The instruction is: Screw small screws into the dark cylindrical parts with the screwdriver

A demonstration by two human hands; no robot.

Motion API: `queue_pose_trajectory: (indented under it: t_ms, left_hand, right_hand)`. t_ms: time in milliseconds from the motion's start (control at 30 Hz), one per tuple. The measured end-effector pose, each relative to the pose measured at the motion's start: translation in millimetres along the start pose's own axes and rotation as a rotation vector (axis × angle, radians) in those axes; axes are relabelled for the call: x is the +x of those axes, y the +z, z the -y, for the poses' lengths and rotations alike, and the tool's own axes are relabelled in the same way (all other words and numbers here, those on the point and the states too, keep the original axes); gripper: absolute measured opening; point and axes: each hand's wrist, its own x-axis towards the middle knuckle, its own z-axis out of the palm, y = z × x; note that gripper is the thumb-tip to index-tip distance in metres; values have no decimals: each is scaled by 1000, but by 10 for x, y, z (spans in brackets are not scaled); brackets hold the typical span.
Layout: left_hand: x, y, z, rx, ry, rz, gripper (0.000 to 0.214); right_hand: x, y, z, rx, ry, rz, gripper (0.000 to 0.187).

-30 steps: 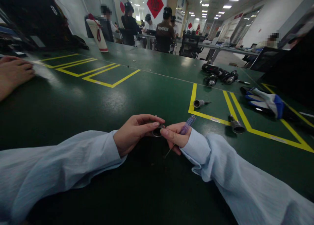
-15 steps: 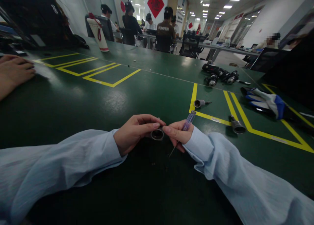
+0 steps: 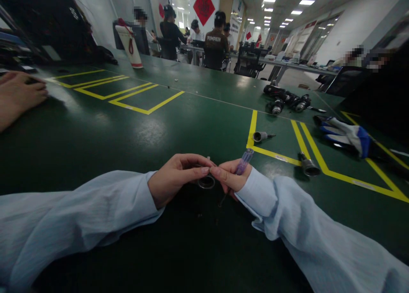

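Note:
Both my hands meet low in the middle of the green table [image 3: 179, 114]. My left hand [image 3: 174, 178] is closed, its fingertips pinching a small dark metal ring part [image 3: 206, 182]. My right hand [image 3: 229, 177] is closed round a small screwdriver [image 3: 243, 161] with a clear purple handle that sticks up past the wrist; its thin shaft points down below the hand. The right thumb and forefinger also touch the ring part. Both arms wear pale blue sleeves and rest on the table.
Two short metal cylinder parts [image 3: 260, 135] [image 3: 307, 166] lie by yellow tape lines at right. Dark tool parts [image 3: 284, 100] and blue-white gloves [image 3: 347, 133] lie further right. Another person's hand [image 3: 19, 94] rests at far left. A white cup [image 3: 129, 45] stands at the back, people beyond.
The ring part has shifted slightly lower between my fingertips, and my hands have closed in on each other. The screwdriver handle has tilted a little.

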Motion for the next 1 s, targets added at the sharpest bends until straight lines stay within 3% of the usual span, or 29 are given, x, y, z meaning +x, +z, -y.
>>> queue_pose_trajectory:
  t_ms: [300, 367, 467, 567, 700, 867, 1000]
  left_hand:
    - [4, -19, -28, -197, -17, -34, 30]
    - [3, -16, -27, -193, -14, -53, 34]
    - [1, -8, -11, -137, 1, -75, 39]
    - [1, -2, 14, -65, 56, -88, 41]
    - [5, 1, 36, -26, 116, -91, 39]
    - [19, -6, 42, -1, 134, -98, 38]
    - [27, 5, 43, 43, 128, -132, 34]
  right_hand:
    - [85, -72, -101, 158, -27, 85, 47]
    - [116, -115, -123, 211, -112, 45, 48]
    - [107, -144, -112, 205, -232, -135, 43]
    - [42, -118, -82, 52, -319, -301, 36]
    - [-37, -47, -70, -329, -469, -428, 37]
    - [-40, -8, -95, -650, -700, -397, 34]
    - [-17, -11, -112, -756, -743, -358, 31]
